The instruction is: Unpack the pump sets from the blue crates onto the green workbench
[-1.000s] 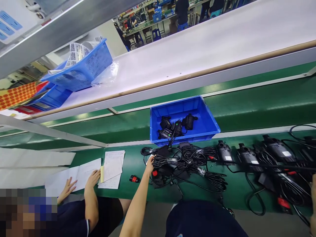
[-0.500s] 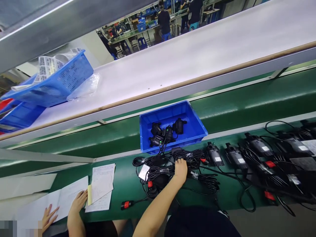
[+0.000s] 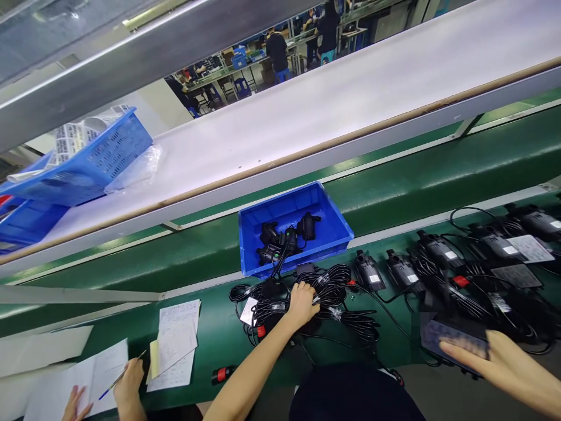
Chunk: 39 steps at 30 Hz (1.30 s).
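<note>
My left hand [image 3: 302, 304] rests on the tangle of coiled black cables [image 3: 337, 292], its fingers curled round part of a cable bundle. At the lower right, my right hand [image 3: 504, 362] holds a dark flat device like a phone [image 3: 456, 339], its thumb over the partly blurred face. Behind the cables, a blue bin [image 3: 333, 234] contains several black pump-like parts [image 3: 309, 225]. More black pumps with white labels [image 3: 370, 272] stand on the green bench to the right, among cables and red connectors. A white tag [image 3: 248, 311] lies left of my left hand.
At the lower left, another person's hand [image 3: 129, 380] holds a pen over white papers [image 3: 99, 368]. More sheets [image 3: 179, 333] lie beside them. A white shelf [image 3: 280, 128] crosses above the bench, with blue baskets [image 3: 109, 158] at its left end. People work in the background.
My right hand has come into view with the dark device. My left hand has shifted left over the cables. The neighbour's hand now shows a pen. The camera view has moved slightly.
</note>
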Tool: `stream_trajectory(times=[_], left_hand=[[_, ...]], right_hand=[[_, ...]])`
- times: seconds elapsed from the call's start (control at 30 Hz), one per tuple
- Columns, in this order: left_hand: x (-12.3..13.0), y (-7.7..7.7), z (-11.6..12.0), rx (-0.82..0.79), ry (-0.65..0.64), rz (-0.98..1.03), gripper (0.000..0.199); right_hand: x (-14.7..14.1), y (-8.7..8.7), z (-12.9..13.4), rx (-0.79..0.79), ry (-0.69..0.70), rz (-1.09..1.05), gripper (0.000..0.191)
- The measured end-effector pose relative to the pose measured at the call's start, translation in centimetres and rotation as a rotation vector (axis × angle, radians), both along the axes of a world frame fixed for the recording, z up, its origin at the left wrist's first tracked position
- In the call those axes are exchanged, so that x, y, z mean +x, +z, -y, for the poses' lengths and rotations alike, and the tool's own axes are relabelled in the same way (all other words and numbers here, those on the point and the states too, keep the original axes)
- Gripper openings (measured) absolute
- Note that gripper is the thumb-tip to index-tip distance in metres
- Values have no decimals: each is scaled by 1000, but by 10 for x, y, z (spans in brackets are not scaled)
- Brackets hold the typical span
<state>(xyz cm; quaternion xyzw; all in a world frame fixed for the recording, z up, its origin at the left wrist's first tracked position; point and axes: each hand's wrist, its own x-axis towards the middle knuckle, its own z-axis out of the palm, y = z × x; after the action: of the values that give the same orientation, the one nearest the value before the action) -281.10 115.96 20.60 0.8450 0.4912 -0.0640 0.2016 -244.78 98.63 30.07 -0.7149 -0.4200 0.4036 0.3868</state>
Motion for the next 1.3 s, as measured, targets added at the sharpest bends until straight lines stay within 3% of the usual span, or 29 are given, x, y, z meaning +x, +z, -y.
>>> stream_trajectory(times=[0.1,0.17,0.27,0.37,0.5,0.67,0.8,0.87,0.97,1.1,1.2,1.3], left_hand=[[-7,7,0,-26,-46,-8,22],[-8,8,1,-41,-69,-13,25],[-7,3,4,-53,-85,-19,31],[-8,-8,9,-61,-67,-26,37],[-15,-29,14,-75,9,-37,38],[-31,-48,20,-87,53,-8,37],[-48,-47,27,-95,4,-1,37],[-56,-42,28,-96,-28,-4,44],[-66,-29,28,-76,-57,9,54],[-83,-17,33,0,-86,76,57],[-99,-20,41,147,-176,128,54],[-107,-31,42,228,-258,121,31]], right_hand=[[-41,6,-32,21,515,210,43],[-78,-2,-59,100,826,289,35],[-134,-38,-102,240,1235,369,22],[-173,-85,-136,275,1400,393,39],[-192,-128,-155,255,1477,431,43],[-207,-155,-165,188,1537,484,58],[-230,-170,-177,92,1620,499,58],[-234,-168,-180,71,1635,479,56],[-221,-151,-179,85,1605,417,43],[-187,-124,-180,87,1445,351,24],[-168,-110,-182,43,1309,281,15],[-163,-93,-176,14,1232,185,19]])
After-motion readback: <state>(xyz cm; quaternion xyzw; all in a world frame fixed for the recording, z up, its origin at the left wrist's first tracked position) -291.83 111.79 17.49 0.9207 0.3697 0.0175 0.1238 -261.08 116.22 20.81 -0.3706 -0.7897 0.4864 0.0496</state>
